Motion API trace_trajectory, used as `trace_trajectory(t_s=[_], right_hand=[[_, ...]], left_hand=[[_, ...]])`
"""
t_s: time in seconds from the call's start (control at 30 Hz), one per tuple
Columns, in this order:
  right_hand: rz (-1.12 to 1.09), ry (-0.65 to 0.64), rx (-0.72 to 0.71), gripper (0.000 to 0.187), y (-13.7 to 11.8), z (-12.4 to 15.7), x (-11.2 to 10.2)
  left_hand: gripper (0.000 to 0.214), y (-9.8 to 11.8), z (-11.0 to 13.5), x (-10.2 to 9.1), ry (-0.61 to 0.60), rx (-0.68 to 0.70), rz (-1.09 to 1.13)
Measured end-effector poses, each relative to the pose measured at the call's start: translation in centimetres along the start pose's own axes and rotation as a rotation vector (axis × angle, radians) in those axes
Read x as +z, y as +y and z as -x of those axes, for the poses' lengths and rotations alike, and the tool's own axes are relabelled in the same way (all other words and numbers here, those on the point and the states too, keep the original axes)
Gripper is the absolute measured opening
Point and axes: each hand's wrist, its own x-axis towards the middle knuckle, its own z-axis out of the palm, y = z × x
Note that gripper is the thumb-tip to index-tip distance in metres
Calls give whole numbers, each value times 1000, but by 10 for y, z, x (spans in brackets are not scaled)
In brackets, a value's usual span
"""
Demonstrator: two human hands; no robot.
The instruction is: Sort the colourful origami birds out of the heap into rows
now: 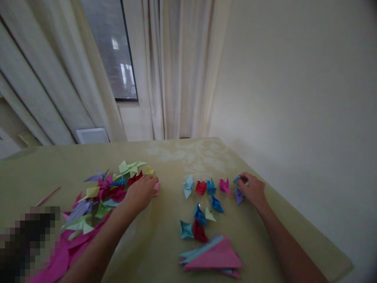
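Note:
My right hand (251,190) reaches to the right side of the table, its fingers pinched on a small light blue origami piece (236,179). Just below its fingertips lies a purple origami piece (239,196). At the edge of the colourful heap of folded paper figures (103,192), my left hand (143,191) has its fingers curled over a pink origami piece (156,189), mostly hidden by the hand. Left of the right hand sit a magenta figure (224,186), a blue one (211,186), a red one (201,187) and a pale blue crane (188,186) in a row.
Several more folded pieces, among them a dark red one (200,231) and a teal one (186,229), lie nearer me. In front is a stack of pink and blue folded paper (215,255). A thin pink stick (48,196) lies left. The wall (294,118) borders the table's right.

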Motion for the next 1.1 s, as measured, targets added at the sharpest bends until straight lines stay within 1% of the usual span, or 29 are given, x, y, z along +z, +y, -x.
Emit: trace_trajectory(t_s=[0.07, 0.13, 0.2, 0.33, 0.4, 0.5, 0.57, 0.6, 0.67, 0.73, 0.77, 0.8, 0.87, 0.93, 0.97, 1.03, 1.1], right_hand=[[8, -10, -5, 23, -1, 0, 0], [13, -25, -13, 21, -2, 1, 1], [15, -39, -21, 21, -3, 2, 2], [19, -60, -31, 21, -6, 3, 3], [26, -62, -28, 22, -8, 4, 3], [34, -62, -18, 23, -11, 5, 4], [31, -66, -13, 22, -13, 5, 4], [26, -67, -11, 21, -13, 5, 5], [8, -64, -8, 19, -14, 5, 6], [-18, -58, -3, 19, -14, 5, 7], [-32, -53, 0, 19, -14, 5, 7], [-47, -46, 5, 19, -15, 6, 8], [-77, -24, 16, 19, -16, 7, 7], [-110, 16, 26, 21, -18, 8, 5], [-130, 43, 28, 23, -21, 8, 2], [-177, 111, 16, 28, -29, 7, -8], [-226, 188, -16, 32, -43, 10, -26]], left_hand=[[15, -24, -5, 7, -44, -35, -35], [13, -35, -8, 13, -55, -27, -39], [18, -37, -11, 16, -56, -11, -48], [35, -26, -13, 22, -20, -15, -76], [36, -22, -12, 21, 11, -26, -79], [28, -18, -9, 11, 49, -37, -60], [28, -13, -5, -6, 82, -40, -43], [28, -9, -1, -16, 116, -26, 4], [28, 4, 9, -36, 221, 32, 197], [33, 24, 25, -51, 325, 107, 442], [37, 36, 34, -55, 345, 137, 536], [40, 49, 44, -56, 330, 161, 593], [45, 76, 64, -52, 213, 224, 664], [48, 99, 81, -42, 63, 311, 717], [47, 109, 88, -35, 9, 354, 735], [41, 124, 97, -19, -33, 401, 734], [32, 132, 102, -1, -17, 389, 686]])
